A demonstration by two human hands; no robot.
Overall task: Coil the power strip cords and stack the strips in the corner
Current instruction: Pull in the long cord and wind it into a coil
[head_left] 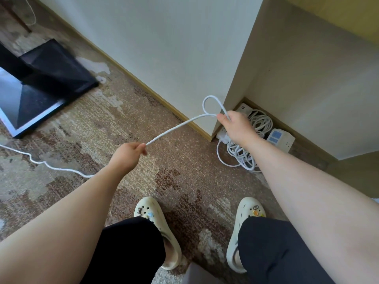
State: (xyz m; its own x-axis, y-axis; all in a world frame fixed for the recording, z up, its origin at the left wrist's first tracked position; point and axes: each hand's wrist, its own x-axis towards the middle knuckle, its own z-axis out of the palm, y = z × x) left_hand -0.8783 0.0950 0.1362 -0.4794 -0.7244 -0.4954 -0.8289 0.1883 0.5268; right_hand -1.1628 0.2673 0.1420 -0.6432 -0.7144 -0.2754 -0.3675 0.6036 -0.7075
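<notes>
The wall corner point(219, 128) is serving as the reference landmark. Far left of it, a black stand base point(47, 78) is resting on the carpet point(143, 111). A slack run of the white cord point(174, 128) is trailing across the carpet toward the person, well left of the corner.

Left of the corner, the left hand point(128, 154) is pinching the cord with curled fingers. From there the cord is rising taut toward the corner. Directly in front of the corner, the right hand point(235, 128) is gripping a small loop point(211, 105), fingers closed round its crossing.

Just right of the corner, in the recess, coiled cords point(246, 152) and power strips point(281, 138) are lying against the skirting, partly hidden by the right arm.

Step in hand, as judged: coiling, with only the first loop formed. The next move is calling for the left hand to feed slack and lay a second, equal loop into the right hand.
</notes>
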